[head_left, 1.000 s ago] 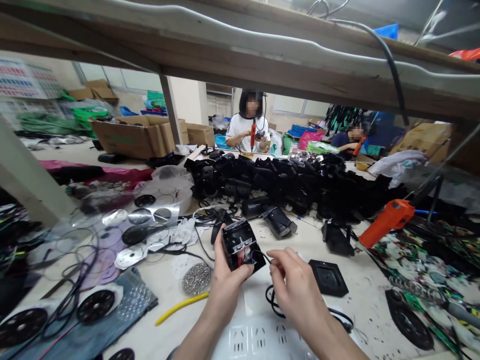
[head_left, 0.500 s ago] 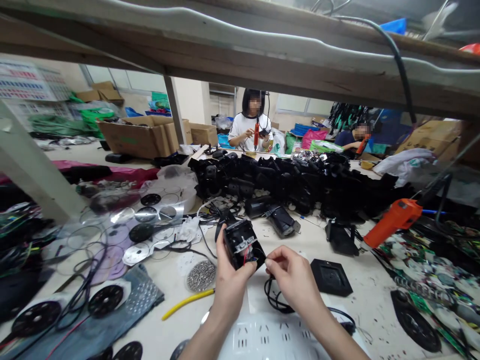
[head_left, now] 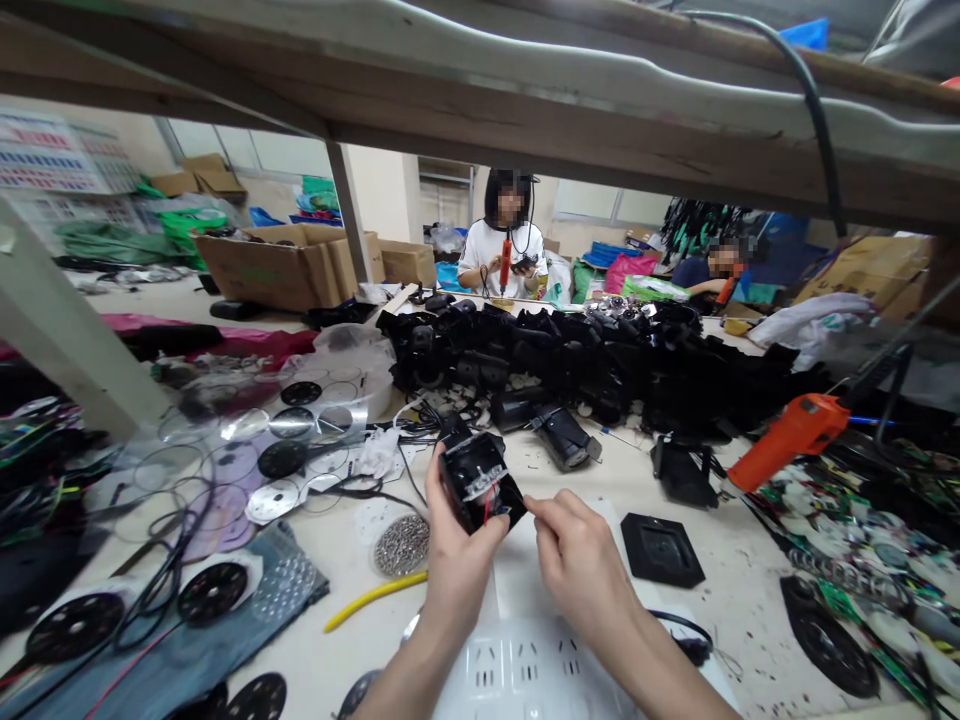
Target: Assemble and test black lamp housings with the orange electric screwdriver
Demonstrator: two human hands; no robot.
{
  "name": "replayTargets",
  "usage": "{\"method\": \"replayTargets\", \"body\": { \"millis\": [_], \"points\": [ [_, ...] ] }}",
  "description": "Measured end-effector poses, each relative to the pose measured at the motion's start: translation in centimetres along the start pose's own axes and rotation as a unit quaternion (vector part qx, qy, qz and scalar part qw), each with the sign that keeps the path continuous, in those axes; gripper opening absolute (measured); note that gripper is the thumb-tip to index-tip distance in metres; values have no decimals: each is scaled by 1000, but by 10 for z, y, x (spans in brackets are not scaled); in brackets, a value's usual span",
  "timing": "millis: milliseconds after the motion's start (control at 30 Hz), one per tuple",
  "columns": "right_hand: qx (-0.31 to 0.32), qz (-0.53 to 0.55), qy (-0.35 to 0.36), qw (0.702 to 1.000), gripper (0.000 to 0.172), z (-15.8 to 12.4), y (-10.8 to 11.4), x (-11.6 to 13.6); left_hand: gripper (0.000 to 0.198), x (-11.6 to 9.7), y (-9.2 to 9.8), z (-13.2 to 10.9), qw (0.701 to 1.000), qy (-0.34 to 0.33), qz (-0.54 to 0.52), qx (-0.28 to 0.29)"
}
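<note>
My left hand [head_left: 459, 560] is wrapped round an open black plastic housing [head_left: 472, 470], tilted with its hollow side toward me. Inside it show a clear part and thin red wires [head_left: 489, 498]. At the housing's right corner my right hand [head_left: 574, 545] has its thumb and fingertips pinched together; what lies between them is too small to make out. A black cable [head_left: 679, 622] runs out from behind my right forearm to a dark plug. Below both hands lies a white panel with socket slots [head_left: 525, 665]. A square black cover [head_left: 661, 552] rests to the right.
Metal screws [head_left: 401, 545] lie in a round heap beside a yellow handle [head_left: 375, 600]. An orange electric screwdriver [head_left: 789, 443] hangs at right near circuit boards [head_left: 885, 540]. Black housings [head_left: 600, 360] are piled behind. A beam [head_left: 525, 130] crosses overhead; co-workers sit beyond.
My right hand has shifted slightly and turned, its pinched fingertips now at the housing's corner. The cable loop seen below it before is hidden. The housing has tipped and moved slightly left.
</note>
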State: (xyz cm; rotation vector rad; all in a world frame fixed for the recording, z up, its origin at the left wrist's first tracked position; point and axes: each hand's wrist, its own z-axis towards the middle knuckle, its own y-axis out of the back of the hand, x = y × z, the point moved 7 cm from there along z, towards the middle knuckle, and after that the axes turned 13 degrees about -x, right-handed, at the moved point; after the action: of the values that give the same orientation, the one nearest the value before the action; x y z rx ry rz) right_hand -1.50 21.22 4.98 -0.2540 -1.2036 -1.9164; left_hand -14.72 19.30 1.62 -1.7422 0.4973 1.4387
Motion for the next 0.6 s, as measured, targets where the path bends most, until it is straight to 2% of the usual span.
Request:
{"method": "replayTargets", "body": {
  "millis": [100, 233, 333, 400, 500, 600],
  "points": [
    [19, -5, -16, 1000, 31, 4, -1, 2, 95, -3, -1, -2, 999, -41, 21, -2],
    [34, 54, -125, 990, 13, 8, -2, -8, 96, -3, 0, -4, 999, -29, 21, -8],
    [60, 149, -229, 960, 7, 7, -8, -17, 97, -6, 0, -4, 999, -36, 26, -14],
    [70, 215, -274, 935, 8, 5, -13, -22, 97, -8, 1, -5, 998, -51, 40, -17],
    [78, 253, -289, 920, 20, 2, -18, -25, 94, -9, 3, -3, 995, -83, 50, -29],
    [70, 205, -254, 943, 25, 1, -16, -24, 93, -4, 3, -1, 996, -75, 34, -34]
  ]
}}
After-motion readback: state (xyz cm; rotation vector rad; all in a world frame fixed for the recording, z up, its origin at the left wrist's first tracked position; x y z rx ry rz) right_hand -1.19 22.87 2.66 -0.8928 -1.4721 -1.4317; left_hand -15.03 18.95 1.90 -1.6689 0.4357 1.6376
